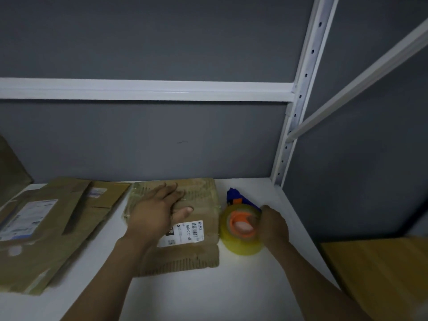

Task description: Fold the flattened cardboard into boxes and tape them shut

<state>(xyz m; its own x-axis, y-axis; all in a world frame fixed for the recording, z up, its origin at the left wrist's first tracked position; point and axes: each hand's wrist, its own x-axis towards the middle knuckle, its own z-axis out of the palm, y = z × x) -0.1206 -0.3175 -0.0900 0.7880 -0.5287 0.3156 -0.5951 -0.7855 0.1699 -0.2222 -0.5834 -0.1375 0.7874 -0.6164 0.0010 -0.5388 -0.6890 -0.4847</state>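
Note:
A flattened brown cardboard box (199, 237) with a white shipping label lies on the white shelf (185, 293). My left hand (155, 212) rests flat on its upper half, fingers spread. Right beside the box's right edge sits a roll of clear tape (240, 242) on a blue and orange dispenser (236, 198). My right hand (273, 225) grips the right side of that roll. Another flattened box (53, 228) with labels lies to the left.
A grey wall backs the shelf, with a white crossbar (143, 89) and a perforated white upright (298, 96) at the right rear. A yellow-brown carton (379, 274) stands at the lower right. More cardboard (11, 167) leans at the far left.

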